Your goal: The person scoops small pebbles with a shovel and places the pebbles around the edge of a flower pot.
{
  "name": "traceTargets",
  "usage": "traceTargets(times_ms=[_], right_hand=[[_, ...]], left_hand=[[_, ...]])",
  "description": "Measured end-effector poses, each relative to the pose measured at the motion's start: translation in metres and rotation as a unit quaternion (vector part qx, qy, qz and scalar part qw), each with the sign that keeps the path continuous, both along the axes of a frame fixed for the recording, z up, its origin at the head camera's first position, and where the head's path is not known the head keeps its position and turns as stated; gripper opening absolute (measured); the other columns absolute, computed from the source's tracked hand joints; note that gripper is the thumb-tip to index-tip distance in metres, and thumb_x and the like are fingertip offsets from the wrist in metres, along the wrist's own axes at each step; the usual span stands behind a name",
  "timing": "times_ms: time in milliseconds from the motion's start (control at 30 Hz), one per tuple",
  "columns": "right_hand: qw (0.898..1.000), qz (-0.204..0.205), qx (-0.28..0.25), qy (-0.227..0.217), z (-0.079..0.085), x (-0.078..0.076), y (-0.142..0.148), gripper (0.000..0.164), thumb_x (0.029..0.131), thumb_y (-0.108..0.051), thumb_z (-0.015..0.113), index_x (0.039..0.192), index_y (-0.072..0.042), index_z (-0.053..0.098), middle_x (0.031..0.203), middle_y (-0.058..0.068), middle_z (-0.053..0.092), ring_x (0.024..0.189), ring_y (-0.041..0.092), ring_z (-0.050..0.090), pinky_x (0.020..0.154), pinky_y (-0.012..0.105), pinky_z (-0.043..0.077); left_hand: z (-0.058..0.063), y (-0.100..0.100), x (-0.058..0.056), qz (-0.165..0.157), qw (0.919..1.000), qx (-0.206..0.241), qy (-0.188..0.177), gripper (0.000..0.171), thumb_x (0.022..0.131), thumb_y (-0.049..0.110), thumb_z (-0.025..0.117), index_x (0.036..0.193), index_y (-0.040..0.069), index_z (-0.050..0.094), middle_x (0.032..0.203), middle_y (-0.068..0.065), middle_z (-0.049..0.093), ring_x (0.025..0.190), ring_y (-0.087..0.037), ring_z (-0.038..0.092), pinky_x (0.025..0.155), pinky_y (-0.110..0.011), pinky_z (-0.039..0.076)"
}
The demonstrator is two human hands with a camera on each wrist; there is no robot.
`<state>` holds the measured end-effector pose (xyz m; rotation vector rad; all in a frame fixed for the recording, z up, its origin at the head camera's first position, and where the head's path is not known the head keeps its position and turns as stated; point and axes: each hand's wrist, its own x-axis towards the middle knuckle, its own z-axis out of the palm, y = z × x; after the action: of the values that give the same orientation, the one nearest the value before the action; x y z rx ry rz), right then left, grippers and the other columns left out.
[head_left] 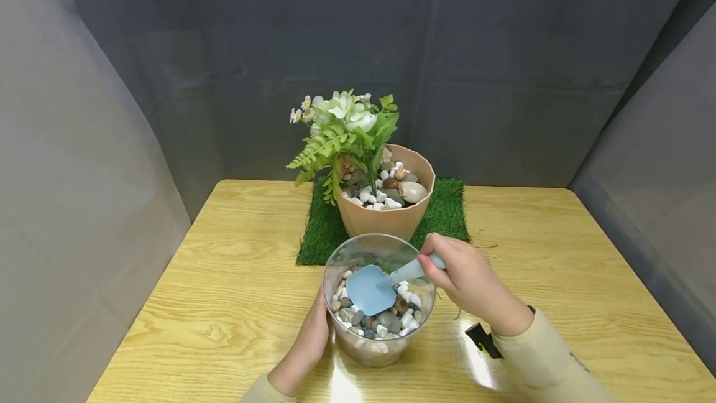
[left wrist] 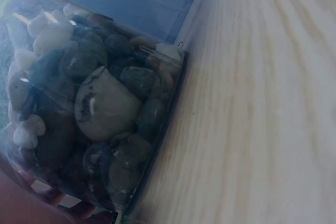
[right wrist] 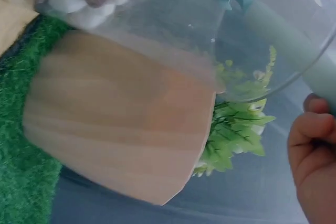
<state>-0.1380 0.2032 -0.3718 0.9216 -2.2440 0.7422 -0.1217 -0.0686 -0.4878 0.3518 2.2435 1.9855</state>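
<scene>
A clear round container (head_left: 369, 353), partly filled with pebbles (head_left: 386, 322), stands on the table near the middle front. My right hand (head_left: 464, 278) grips the handle of a light blue scoop (head_left: 370, 290), whose blade lies tilted inside the container over the stones. In the right wrist view curled fingers (right wrist: 315, 145) hold that handle (right wrist: 283, 40). Against the container's left side rests my left hand (head_left: 313, 331); the container hides part of its fingers. Through the clear wall, grey, white and dark pebbles (left wrist: 107, 106) show in the left wrist view.
Behind the container, a peach pot (head_left: 386, 222) holds white and brown stones and a green plant with pale flowers (head_left: 352, 120). The pot stands on a green turf mat (head_left: 450, 210). A wooden table (head_left: 224, 278) lies below, with a dark curtain (head_left: 503, 79) at the back.
</scene>
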Motion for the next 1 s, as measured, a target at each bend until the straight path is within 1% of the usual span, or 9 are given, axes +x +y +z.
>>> traceTargets(times_ms=[100,167,267,367,467,567,667,867,1000], right_hand=[[0.999,0.025,-0.015,0.043,0.003,-0.001,-0.002,0.04,0.113,-0.036,0.036,0.085,-0.013,0.054,0.069,-0.009,0.048,0.063,0.001,0.042,0.054,0.017,0.039],[0.999,0.022,-0.028,0.035,0.004,0.0,-0.003,0.034,0.111,-0.029,0.041,0.084,-0.012,0.054,0.067,-0.009,0.047,0.061,0.0,0.04,0.052,0.016,0.038],[0.999,-0.012,-0.042,-0.014,0.003,0.0,-0.002,0.021,0.105,-0.012,0.052,0.084,-0.012,0.053,0.064,-0.011,0.043,0.058,-0.003,0.035,0.049,0.016,0.035],[0.994,-0.049,-0.057,-0.077,0.001,0.001,0.0,0.018,0.097,0.001,0.058,0.084,-0.012,0.053,0.062,-0.012,0.039,0.054,-0.004,0.031,0.047,0.018,0.034],[0.989,-0.069,-0.069,-0.113,0.0,-0.001,0.001,0.02,0.097,0.003,0.059,0.085,-0.011,0.054,0.062,-0.012,0.037,0.052,-0.003,0.029,0.047,0.02,0.034],[0.987,-0.072,-0.075,-0.122,-0.002,-0.002,0.002,0.019,0.099,0.002,0.059,0.086,-0.011,0.054,0.062,-0.012,0.038,0.052,-0.002,0.031,0.047,0.021,0.035],[0.991,-0.063,-0.068,-0.098,-0.005,-0.002,0.003,0.018,0.101,-0.002,0.059,0.087,-0.013,0.055,0.064,-0.011,0.041,0.054,-0.003,0.032,0.048,0.02,0.035],[0.999,0.002,-0.018,0.027,-0.011,-0.001,-0.002,0.035,0.112,-0.034,0.043,0.089,-0.012,0.058,0.074,-0.007,0.055,0.065,0.003,0.049,0.058,0.02,0.046],[0.995,0.062,-0.001,0.082,-0.011,-0.001,-0.007,0.036,0.112,-0.031,0.042,0.089,-0.009,0.059,0.08,-0.005,0.059,0.071,0.009,0.057,0.069,0.022,0.052]], left_hand=[[0.0,0.0,0.001,0.001,1.0,0.003,-0.005,0.062,0.114,0.037,0.003,0.163,0.008,0.029,0.169,-0.014,0.029,0.158,-0.035,0.019,0.128,-0.057,0.005],[0.0,0.0,0.001,0.003,1.0,0.002,-0.007,0.062,0.114,0.037,0.003,0.163,0.008,0.029,0.169,-0.013,0.029,0.158,-0.035,0.019,0.128,-0.056,0.005],[0.0,0.0,0.0,0.002,1.0,0.002,-0.006,0.062,0.114,0.036,0.003,0.163,0.009,0.029,0.169,-0.012,0.029,0.158,-0.033,0.02,0.128,-0.056,0.005],[0.0,0.0,0.0,0.001,1.0,0.003,-0.005,0.061,0.114,0.035,0.003,0.163,0.009,0.029,0.169,-0.013,0.029,0.159,-0.034,0.019,0.128,-0.056,0.004],[0.0,0.0,0.001,0.002,1.0,0.004,-0.008,0.061,0.114,0.035,0.004,0.163,0.009,0.03,0.169,-0.013,0.029,0.159,-0.035,0.018,0.128,-0.057,0.005],[0.0,0.0,0.001,0.002,1.0,0.001,-0.005,0.061,0.114,0.035,0.004,0.163,0.008,0.029,0.169,-0.013,0.029,0.159,-0.035,0.018,0.129,-0.055,0.005],[0.0,0.0,0.001,0.002,1.0,-0.003,-0.002,0.062,0.114,0.037,0.003,0.163,0.009,0.029,0.169,-0.012,0.03,0.159,-0.033,0.018,0.129,-0.051,0.005],[0.0,-0.001,0.0,-0.001,1.0,-0.002,0.005,0.061,0.114,0.035,0.003,0.162,0.01,0.03,0.167,-0.012,0.034,0.158,-0.034,0.021,0.129,-0.054,0.007],[-0.001,-0.001,0.0,-0.002,0.9999,0.002,0.01,0.061,0.114,0.034,0.003,0.162,0.01,0.031,0.166,-0.013,0.037,0.158,-0.036,0.022,0.128,-0.06,0.008]])
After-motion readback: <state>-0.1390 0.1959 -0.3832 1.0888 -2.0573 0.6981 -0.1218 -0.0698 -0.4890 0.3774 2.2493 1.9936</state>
